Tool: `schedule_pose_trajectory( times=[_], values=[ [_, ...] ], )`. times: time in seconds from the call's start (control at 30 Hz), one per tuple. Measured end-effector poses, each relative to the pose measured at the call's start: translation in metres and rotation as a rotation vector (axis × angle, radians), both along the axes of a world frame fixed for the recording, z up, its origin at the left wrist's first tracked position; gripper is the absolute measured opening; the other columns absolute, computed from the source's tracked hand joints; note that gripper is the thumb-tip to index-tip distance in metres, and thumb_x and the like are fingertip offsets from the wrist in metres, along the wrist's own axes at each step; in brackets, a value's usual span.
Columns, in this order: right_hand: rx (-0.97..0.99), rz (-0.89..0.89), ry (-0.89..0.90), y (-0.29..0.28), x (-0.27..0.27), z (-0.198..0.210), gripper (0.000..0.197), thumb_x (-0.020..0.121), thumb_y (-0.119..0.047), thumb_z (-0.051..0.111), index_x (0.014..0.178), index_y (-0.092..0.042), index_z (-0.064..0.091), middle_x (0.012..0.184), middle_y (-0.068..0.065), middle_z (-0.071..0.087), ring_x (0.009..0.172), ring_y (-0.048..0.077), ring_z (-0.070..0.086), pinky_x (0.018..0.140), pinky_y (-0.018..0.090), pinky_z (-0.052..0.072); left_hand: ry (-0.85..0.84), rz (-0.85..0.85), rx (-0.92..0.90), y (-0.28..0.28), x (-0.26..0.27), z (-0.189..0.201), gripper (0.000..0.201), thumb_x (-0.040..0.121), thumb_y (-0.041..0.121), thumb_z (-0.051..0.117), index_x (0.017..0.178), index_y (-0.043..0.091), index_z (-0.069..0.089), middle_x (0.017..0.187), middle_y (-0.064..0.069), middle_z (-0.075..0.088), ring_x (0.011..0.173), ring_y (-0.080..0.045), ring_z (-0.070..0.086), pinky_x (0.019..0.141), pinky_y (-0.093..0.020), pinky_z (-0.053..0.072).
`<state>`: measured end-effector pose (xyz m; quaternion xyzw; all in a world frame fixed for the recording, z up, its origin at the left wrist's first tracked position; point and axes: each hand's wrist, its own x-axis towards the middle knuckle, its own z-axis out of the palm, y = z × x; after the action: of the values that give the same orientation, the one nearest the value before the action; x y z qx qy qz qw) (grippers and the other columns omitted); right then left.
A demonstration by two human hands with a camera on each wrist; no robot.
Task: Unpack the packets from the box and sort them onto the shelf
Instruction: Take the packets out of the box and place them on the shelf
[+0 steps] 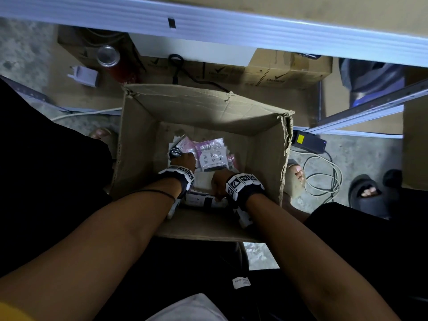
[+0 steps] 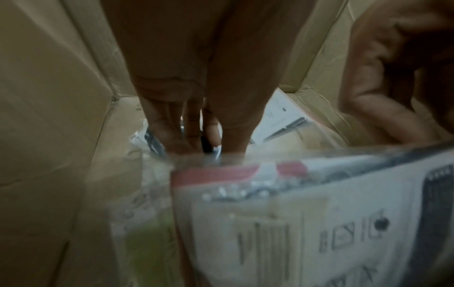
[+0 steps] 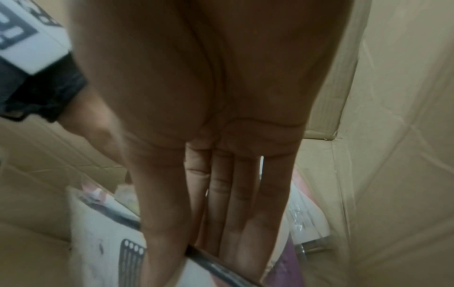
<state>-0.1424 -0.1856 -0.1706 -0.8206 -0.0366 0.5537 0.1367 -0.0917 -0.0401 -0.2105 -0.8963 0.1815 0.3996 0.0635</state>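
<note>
An open cardboard box [image 1: 139, 140] stands on the floor between my feet, with several plastic packets at its bottom. A pink and white packet [image 1: 210, 156] lies face up in the middle. My left hand [image 1: 185, 156] reaches to the pile's far left; thumb and fingers [image 2: 172, 136] close on the clear top edge of a packet [image 2: 294, 213] with a white card and red stripe. My right hand [image 1: 216, 188] is nearer me and pinches a white packet [image 1: 201, 200] by its dark edge. In the right wrist view the thumb lies in front of that packet [image 3: 103, 242] and the fingers [image 3: 245, 223] behind it.
A pale metal shelf rail [image 1: 231, 26] crosses the top, with brown cartons [image 1: 289, 70] stacked under it. A jar [image 1: 107, 55] and a white charger [image 1: 84, 76] lie at the back left. Cables [image 1: 324, 172], a power adapter [image 1: 308, 140] and another person's sandalled foot [image 1: 368, 191] lie to the right.
</note>
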Motion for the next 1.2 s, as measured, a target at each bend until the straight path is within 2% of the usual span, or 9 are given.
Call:
schedule_pose_trajectory(
  times=[0.07,0.17,0.27,0.37,0.5,0.63,0.77,0.97,1.2],
  values=[
    [-0.013,0.017,0.011,0.0,0.0,-0.002,0.051,0.074,-0.027,0.084,0.116,-0.002,0.067,0.126,0.014,0.063,0.118,0.031,0.06,0.099,0.038,0.05,0.018,-0.03,-0.016,-0.001,0.008,0.003,0.047,0.086,0.009,0.071,0.128,0.004,0.052,0.133,-0.017,0.058,0.122,-0.034,0.059,0.1,-0.044,0.05],
    [-0.01,0.033,-0.031,-0.001,-0.002,-0.004,0.047,0.073,-0.029,0.085,0.11,-0.006,0.069,0.12,0.012,0.066,0.114,0.03,0.062,0.096,0.041,0.053,0.037,-0.161,-0.11,-0.015,0.026,0.014,0.037,0.086,0.014,0.074,0.121,0.009,0.065,0.126,-0.014,0.065,0.117,-0.032,0.062,0.099,-0.041,0.051],
    [-0.044,0.04,-0.048,0.0,-0.005,-0.007,0.052,0.075,-0.032,0.082,0.119,-0.008,0.065,0.124,0.011,0.063,0.115,0.032,0.06,0.096,0.046,0.052,-0.053,-0.43,-0.196,-0.037,0.041,0.024,0.029,0.087,0.005,0.068,0.114,0.015,0.072,0.118,-0.012,0.069,0.116,-0.032,0.062,0.096,-0.04,0.051],
    [-0.07,0.047,-0.05,0.0,-0.006,-0.011,0.061,0.074,-0.037,0.081,0.125,-0.011,0.059,0.13,0.009,0.058,0.118,0.032,0.058,0.096,0.047,0.052,-0.146,-0.68,-0.187,-0.057,0.05,0.034,0.021,0.088,0.009,0.065,0.103,0.019,0.075,0.114,-0.005,0.07,0.114,-0.027,0.061,0.095,-0.039,0.049],
    [-0.094,0.086,-0.027,0.001,-0.007,-0.014,0.066,0.076,-0.039,0.08,0.13,-0.011,0.054,0.135,0.01,0.054,0.121,0.033,0.055,0.096,0.049,0.051,-0.192,-0.839,-0.195,-0.078,0.052,0.031,0.026,0.095,0.018,0.054,0.113,0.022,0.072,0.122,-0.004,0.063,0.122,-0.029,0.051,0.096,-0.042,0.041],
    [-0.098,0.105,0.009,0.003,-0.005,-0.016,0.068,0.078,-0.039,0.079,0.133,-0.009,0.052,0.138,0.01,0.052,0.124,0.034,0.053,0.096,0.051,0.051,-0.188,-0.893,-0.216,-0.092,0.044,0.021,0.028,0.097,0.015,0.051,0.117,0.02,0.07,0.135,-0.005,0.056,0.129,-0.029,0.048,0.104,-0.044,0.039],
    [-0.074,0.116,-0.016,0.001,-0.004,-0.015,0.07,0.079,-0.036,0.079,0.136,-0.007,0.051,0.14,0.012,0.05,0.127,0.032,0.051,0.101,0.047,0.049,-0.169,-0.936,-0.148,-0.093,0.038,0.014,0.029,0.096,0.007,0.05,0.115,0.017,0.07,0.122,-0.004,0.064,0.12,-0.029,0.053,0.105,-0.042,0.036],
    [-0.082,0.075,-0.011,0.001,-0.003,-0.01,0.063,0.083,-0.032,0.076,0.134,-0.005,0.052,0.14,0.014,0.051,0.128,0.033,0.051,0.104,0.047,0.046,-0.186,-0.825,-0.102,-0.082,0.044,0.015,0.029,0.099,0.016,0.047,0.119,0.018,0.068,0.122,-0.002,0.067,0.125,-0.029,0.051,0.107,-0.042,0.033],
    [-0.065,0.053,-0.043,-0.001,-0.007,-0.005,0.064,0.087,-0.027,0.072,0.143,-0.01,0.044,0.153,0.013,0.038,0.139,0.033,0.039,0.11,0.048,0.04,-0.049,-0.647,0.005,-0.041,0.05,0.017,0.027,0.09,0.007,0.061,0.116,0.007,0.066,0.126,-0.016,0.06,0.125,-0.035,0.052,0.099,-0.043,0.047]
  ],
)
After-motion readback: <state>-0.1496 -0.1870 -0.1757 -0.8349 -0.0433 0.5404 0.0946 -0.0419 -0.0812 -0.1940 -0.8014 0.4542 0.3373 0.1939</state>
